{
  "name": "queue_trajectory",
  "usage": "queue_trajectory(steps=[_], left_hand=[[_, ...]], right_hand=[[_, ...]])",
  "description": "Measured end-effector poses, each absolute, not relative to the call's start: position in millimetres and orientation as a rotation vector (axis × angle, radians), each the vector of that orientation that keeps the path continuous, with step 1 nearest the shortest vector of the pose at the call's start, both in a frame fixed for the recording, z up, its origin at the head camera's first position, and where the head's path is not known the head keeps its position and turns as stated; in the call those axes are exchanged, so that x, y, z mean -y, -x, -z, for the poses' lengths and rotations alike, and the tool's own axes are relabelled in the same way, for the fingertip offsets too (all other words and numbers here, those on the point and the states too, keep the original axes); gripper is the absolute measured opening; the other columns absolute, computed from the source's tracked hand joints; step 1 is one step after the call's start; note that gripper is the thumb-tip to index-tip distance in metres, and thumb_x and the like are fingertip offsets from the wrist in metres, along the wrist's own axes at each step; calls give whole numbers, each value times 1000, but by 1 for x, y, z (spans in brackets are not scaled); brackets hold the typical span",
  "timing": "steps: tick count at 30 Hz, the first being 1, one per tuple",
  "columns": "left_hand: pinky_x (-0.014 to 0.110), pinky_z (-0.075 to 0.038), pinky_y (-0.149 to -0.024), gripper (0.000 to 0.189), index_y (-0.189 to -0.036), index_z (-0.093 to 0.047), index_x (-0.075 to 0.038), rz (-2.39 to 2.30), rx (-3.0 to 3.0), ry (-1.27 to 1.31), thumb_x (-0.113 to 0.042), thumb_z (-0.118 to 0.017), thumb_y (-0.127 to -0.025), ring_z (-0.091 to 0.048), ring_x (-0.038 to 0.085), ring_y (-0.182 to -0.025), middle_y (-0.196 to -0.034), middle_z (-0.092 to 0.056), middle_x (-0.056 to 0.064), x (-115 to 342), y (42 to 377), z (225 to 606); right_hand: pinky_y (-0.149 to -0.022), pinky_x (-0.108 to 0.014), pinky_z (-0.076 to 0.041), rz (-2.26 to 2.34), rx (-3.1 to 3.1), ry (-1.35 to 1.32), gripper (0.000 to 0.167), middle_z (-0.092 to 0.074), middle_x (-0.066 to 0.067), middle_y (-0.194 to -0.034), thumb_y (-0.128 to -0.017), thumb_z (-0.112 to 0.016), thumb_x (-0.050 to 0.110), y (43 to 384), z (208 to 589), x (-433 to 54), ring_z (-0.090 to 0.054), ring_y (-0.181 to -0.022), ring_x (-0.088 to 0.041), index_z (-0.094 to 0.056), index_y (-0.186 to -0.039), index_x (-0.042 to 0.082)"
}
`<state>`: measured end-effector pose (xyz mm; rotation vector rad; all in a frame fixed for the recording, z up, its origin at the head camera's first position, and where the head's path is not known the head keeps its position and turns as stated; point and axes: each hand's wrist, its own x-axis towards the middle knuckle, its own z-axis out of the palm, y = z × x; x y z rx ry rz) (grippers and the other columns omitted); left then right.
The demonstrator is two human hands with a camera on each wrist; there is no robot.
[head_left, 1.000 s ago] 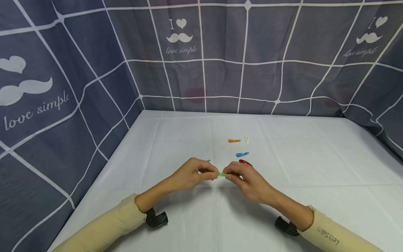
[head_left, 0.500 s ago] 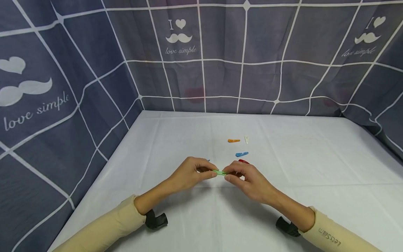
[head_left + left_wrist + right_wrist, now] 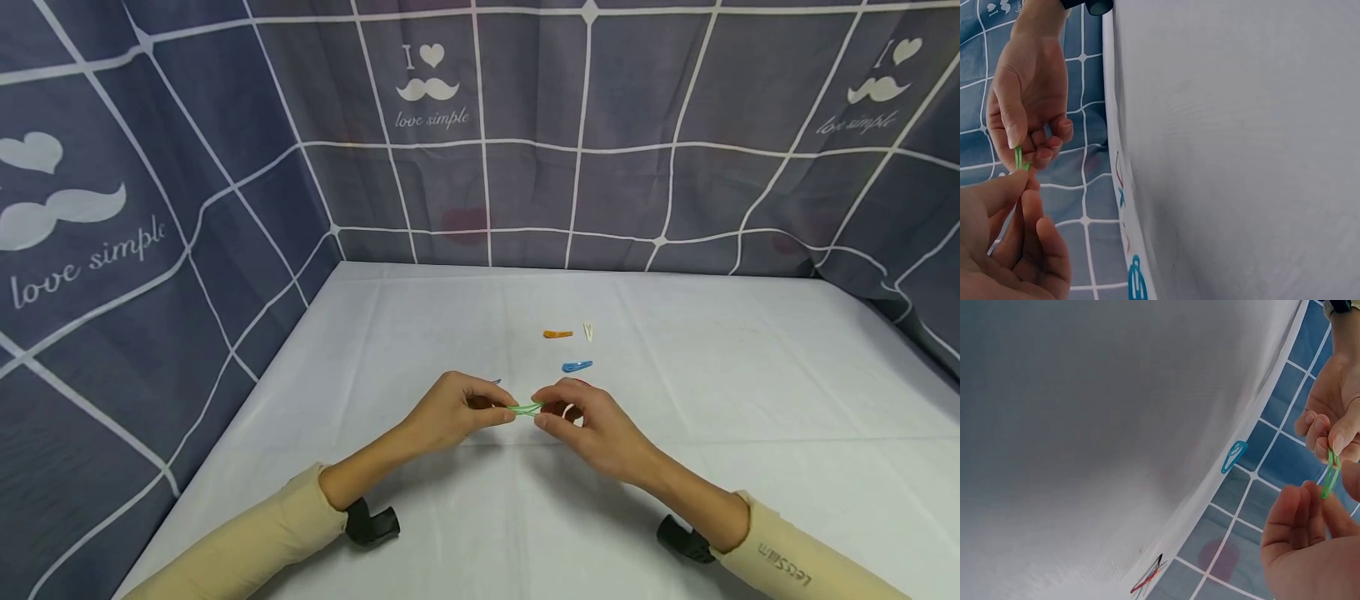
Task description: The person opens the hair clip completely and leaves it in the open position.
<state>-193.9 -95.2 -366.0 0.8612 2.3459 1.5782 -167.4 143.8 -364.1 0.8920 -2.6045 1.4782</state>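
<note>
Between my two hands is a green snap hair clip [image 3: 525, 410], held above the table with its two arms spread apart. My left hand [image 3: 456, 407] pinches one end between thumb and forefinger. At the opposite end are the thumb and forefinger of my right hand [image 3: 592, 425], with a gap showing behind their tips. The right wrist view shows the green clip [image 3: 1331, 475] stretching from one hand to the other. Beyond the hands lies a blue hair clip [image 3: 577, 367]. A red clip [image 3: 581, 381] is mostly hidden behind my right hand, and a blue tip [image 3: 497, 382] peeks out behind my left.
Farther back on the white-covered table [image 3: 720, 367] lie an orange hair clip [image 3: 557, 334] and a white one [image 3: 588, 332]. A dark checked curtain [image 3: 525, 192] hangs along the back and sides. Each wrist wears a black camera mount.
My right thumb and forefinger have spread apart at the green clip's end, and the clip's arms have opened. The right hand has lifted slightly and now covers more of the red clip.
</note>
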Motion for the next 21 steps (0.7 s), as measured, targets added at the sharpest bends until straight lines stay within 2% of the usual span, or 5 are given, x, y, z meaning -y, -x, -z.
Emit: queue_trajectory(steps=[5, 12, 21], left_hand=[[26, -51, -68, 12, -96, -78, -5, -1571, -2362, -848, -13, -76, -88, -64, 15, -75, -89, -73, -2, 95, 195, 366], [25, -48, -62, 9, -94, -78, -7, -1500, -2404, -860, -11, -76, -87, -61, 14, -70, -84, -71, -4, 97, 194, 365], [24, -45, -60, 7, -92, -78, -7, -1468, -2424, -834, -10, -76, -87, -58, 14, -67, -81, -71, -2, 100, 194, 366]], right_hand=[[-75, -29, -50, -1499, 2643, -814, 15, -63, 5, -91, -92, -71, 15, 168, 366, -143, -58, -87, -15, -70, -107, 10], [-73, -29, -51, -1463, 2665, -799, 13, -63, 7, -89, -89, -73, 11, 169, 365, -142, -58, -86, -15, -71, -100, 18], [-72, -29, -50, -1425, 2649, -831, 9, -62, 9, -88, -89, -73, 11, 171, 368, -138, -56, -84, -14, -73, -97, 15]])
